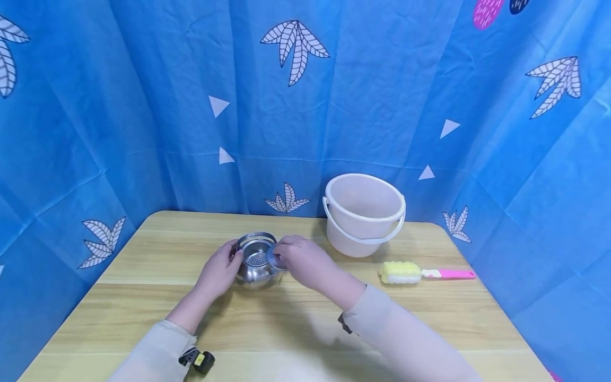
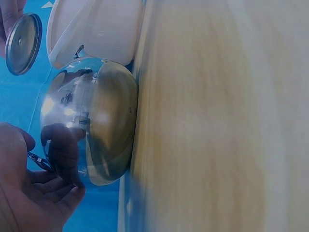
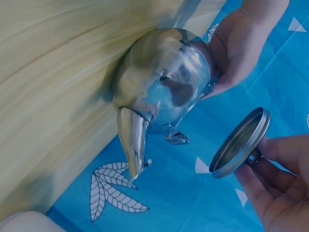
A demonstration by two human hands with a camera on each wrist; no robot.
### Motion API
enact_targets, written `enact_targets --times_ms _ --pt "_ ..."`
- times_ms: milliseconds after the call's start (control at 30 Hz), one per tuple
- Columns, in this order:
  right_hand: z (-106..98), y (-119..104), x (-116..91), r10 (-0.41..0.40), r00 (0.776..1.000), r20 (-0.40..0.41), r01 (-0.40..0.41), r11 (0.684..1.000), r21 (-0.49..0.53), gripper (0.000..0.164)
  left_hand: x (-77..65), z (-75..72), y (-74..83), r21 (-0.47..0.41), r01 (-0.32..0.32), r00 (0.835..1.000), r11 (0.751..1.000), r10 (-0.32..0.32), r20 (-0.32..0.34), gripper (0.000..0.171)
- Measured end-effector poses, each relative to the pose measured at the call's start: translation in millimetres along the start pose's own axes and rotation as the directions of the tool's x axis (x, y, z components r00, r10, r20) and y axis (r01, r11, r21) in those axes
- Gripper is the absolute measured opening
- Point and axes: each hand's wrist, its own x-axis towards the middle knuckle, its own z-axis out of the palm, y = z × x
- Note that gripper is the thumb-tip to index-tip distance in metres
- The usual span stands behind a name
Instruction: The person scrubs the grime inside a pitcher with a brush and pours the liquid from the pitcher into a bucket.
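A shiny stainless steel teapot (image 1: 258, 277) stands on the table without its lid, and a perforated strainer (image 1: 258, 258) shows down inside its mouth. My left hand (image 1: 220, 270) holds the teapot's left side, thumb up near the rim and fingers against the round body. Between the thumb and fingers sits a small metal handle lug (image 2: 41, 162). My right hand (image 1: 305, 261) pinches the round metal lid (image 3: 240, 143) by its knob, tilted up beside the right edge of the mouth. In the right wrist view the teapot's spout (image 3: 133, 142) points away from the left hand.
A white plastic bucket (image 1: 358, 244) with its handle hanging down stands at the back right. In front of it and further right lies a yellow and white sponge brush (image 1: 401, 273) with a pink handle. A blue patterned curtain (image 1: 286, 122) closes off the table's back and sides.
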Motion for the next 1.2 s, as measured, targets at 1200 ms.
enact_targets --times_ms 1200 --pt "-17.7 29.5 -47.6 0.089 0.992 0.089 -0.095 0.993 0.067 0.014 -1.4 -1.0 0.7 0.001 0.030 0.999 1.000 -0.030 0.010 0.053"
